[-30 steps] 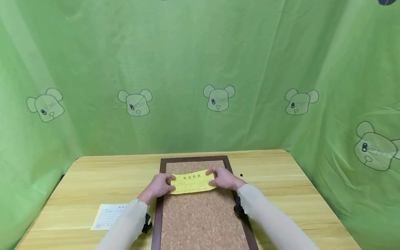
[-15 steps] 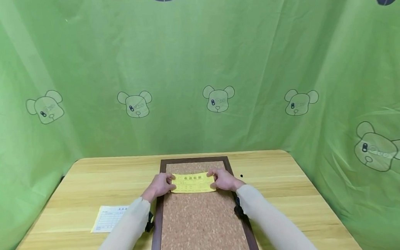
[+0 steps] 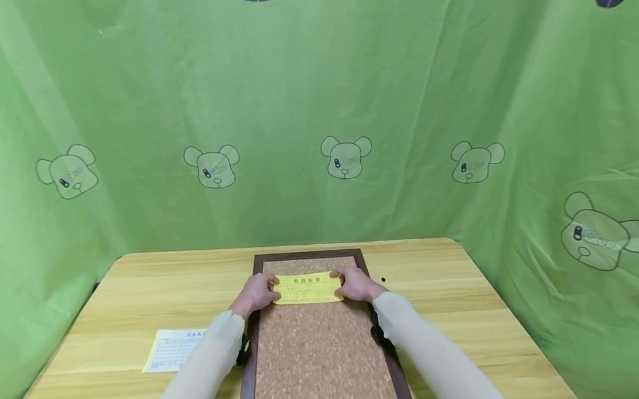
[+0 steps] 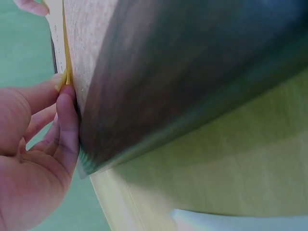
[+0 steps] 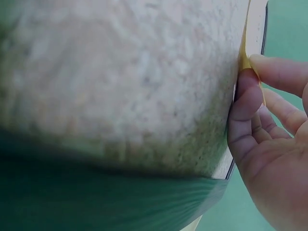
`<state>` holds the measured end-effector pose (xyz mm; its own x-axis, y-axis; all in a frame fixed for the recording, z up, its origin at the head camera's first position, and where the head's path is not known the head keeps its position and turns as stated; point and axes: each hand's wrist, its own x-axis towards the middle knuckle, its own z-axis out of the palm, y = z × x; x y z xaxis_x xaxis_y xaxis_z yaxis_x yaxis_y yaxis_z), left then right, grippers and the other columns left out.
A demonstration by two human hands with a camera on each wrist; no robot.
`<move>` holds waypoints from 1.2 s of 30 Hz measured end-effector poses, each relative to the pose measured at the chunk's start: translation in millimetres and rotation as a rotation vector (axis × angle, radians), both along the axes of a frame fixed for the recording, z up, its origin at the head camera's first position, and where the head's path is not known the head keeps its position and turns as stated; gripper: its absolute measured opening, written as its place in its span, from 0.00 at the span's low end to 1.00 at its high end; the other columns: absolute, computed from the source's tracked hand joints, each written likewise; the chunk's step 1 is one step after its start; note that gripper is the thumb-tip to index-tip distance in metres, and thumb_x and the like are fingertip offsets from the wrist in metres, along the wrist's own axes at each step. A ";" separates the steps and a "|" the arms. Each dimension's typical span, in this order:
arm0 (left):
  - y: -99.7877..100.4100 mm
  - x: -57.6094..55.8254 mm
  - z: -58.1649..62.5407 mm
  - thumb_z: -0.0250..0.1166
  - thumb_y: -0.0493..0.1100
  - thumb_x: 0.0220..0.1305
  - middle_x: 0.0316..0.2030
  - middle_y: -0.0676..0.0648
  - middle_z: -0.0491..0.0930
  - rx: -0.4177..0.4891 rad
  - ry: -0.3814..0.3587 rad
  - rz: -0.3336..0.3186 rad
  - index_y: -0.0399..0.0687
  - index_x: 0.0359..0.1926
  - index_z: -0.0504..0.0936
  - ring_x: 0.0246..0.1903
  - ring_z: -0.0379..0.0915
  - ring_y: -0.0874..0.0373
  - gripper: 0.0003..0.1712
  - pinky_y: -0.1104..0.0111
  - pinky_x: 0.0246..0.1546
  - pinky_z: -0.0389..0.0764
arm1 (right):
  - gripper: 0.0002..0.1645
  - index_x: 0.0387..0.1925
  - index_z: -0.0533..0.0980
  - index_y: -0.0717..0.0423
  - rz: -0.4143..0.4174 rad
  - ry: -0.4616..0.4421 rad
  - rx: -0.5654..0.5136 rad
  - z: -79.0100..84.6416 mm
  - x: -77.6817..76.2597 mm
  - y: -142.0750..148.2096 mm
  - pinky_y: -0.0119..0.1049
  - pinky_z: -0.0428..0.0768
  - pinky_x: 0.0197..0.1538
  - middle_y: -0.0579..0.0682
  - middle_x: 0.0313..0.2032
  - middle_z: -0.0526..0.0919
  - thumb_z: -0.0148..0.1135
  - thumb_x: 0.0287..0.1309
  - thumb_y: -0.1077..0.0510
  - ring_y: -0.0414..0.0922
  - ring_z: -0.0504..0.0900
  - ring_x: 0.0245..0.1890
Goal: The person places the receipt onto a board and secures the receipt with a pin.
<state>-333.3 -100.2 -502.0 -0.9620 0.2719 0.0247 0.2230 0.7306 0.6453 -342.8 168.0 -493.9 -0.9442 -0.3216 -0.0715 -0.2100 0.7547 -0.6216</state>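
Observation:
A yellow printed receipt slip (image 3: 308, 289) is stretched level across the upper part of a cork board (image 3: 324, 360) with a dark wooden frame (image 3: 250, 377). My left hand (image 3: 257, 292) pinches its left end between thumb and fingers, and my right hand (image 3: 357, 284) pinches the right end. In the left wrist view the left hand (image 4: 36, 139) has the slip's yellow edge (image 4: 67, 62) between thumb and fingertip, close to the cork. Similarly, the right hand (image 5: 272, 130) in the right wrist view grips the other end beside the cork surface (image 5: 134, 82).
A white printed form (image 3: 174, 350) lies on the wooden table (image 3: 99, 394) left of the board, partly covered by the left sleeve. A tiny black object (image 3: 383, 280) sits right of the board. Behind the table hangs a green curtain (image 3: 287, 214).
The slip was slightly tilted and curved a second ago; now it lies straighter and level across the board. Both hands keep their pinch on its ends. The head view has shifted slightly.

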 end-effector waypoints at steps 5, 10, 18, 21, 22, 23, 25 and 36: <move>2.8 -1.5 -0.3 0.66 0.32 0.49 0.25 0.50 0.72 -0.046 0.015 0.012 0.32 0.49 0.79 0.23 0.66 0.60 0.23 0.72 0.23 0.67 | 0.29 0.56 0.72 0.65 -0.012 -0.017 0.016 -0.1 -0.5 -0.8 0.33 0.70 0.28 0.53 0.32 0.74 0.64 0.48 0.70 0.45 0.71 0.30; 4.1 -2.2 2.4 0.65 0.33 0.50 0.25 0.49 0.72 -0.069 0.021 0.016 0.32 0.49 0.79 0.23 0.65 0.59 0.22 0.71 0.23 0.67 | 0.31 0.57 0.71 0.65 -0.026 -0.003 0.040 -0.9 -4.1 -1.9 0.33 0.71 0.29 0.53 0.34 0.76 0.64 0.48 0.71 0.44 0.73 0.32; 6.5 -1.4 4.3 0.65 0.32 0.49 0.25 0.49 0.73 -0.103 0.007 0.029 0.32 0.50 0.79 0.24 0.67 0.58 0.23 0.70 0.26 0.68 | 0.31 0.56 0.71 0.67 0.006 0.040 0.100 2.1 -3.1 -3.3 0.34 0.72 0.31 0.54 0.32 0.76 0.64 0.45 0.71 0.44 0.72 0.30; 6.7 -0.9 3.5 0.66 0.33 0.49 0.26 0.48 0.73 -0.118 0.010 0.033 0.32 0.49 0.79 0.25 0.67 0.58 0.22 0.69 0.27 0.70 | 0.31 0.56 0.71 0.67 0.012 0.041 0.121 1.1 -2.2 -3.5 0.35 0.71 0.32 0.54 0.32 0.75 0.64 0.45 0.71 0.45 0.72 0.30; 6.7 -1.0 3.5 0.66 0.33 0.49 0.27 0.48 0.73 -0.123 0.005 0.037 0.32 0.49 0.79 0.25 0.67 0.58 0.22 0.69 0.28 0.70 | 0.31 0.56 0.71 0.67 0.013 0.041 0.129 0.6 -2.5 -3.5 0.35 0.71 0.32 0.54 0.32 0.75 0.64 0.46 0.70 0.44 0.71 0.31; 6.5 -1.0 3.5 0.66 0.34 0.50 0.27 0.48 0.73 -0.129 0.002 0.036 0.32 0.49 0.79 0.25 0.67 0.57 0.22 0.68 0.28 0.70 | 0.30 0.56 0.71 0.66 0.014 0.043 0.139 -0.2 -2.8 -3.5 0.35 0.71 0.33 0.53 0.32 0.74 0.64 0.47 0.70 0.44 0.71 0.31; 6.2 -0.8 3.9 0.66 0.34 0.50 0.27 0.47 0.74 -0.144 -0.004 0.037 0.33 0.49 0.79 0.25 0.67 0.57 0.22 0.67 0.29 0.71 | 0.29 0.56 0.71 0.67 0.019 0.046 0.151 -1.5 -2.8 -3.5 0.36 0.71 0.34 0.53 0.32 0.74 0.65 0.48 0.69 0.44 0.71 0.31; 4.3 2.7 10.9 0.67 0.41 0.53 0.42 0.42 0.77 -0.316 0.061 -0.016 0.39 0.51 0.81 0.34 0.69 0.51 0.22 0.60 0.36 0.73 | 0.32 0.56 0.72 0.68 0.065 0.055 0.190 0.5 -2.6 2.8 0.38 0.69 0.37 0.51 0.31 0.72 0.68 0.47 0.64 0.44 0.69 0.31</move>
<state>-330.6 -95.9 -491.2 -0.9570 0.2902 -0.0059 0.2672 0.8887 0.3726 -345.3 170.8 -493.4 -0.9260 -0.3678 -0.0858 -0.2917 0.8408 -0.4560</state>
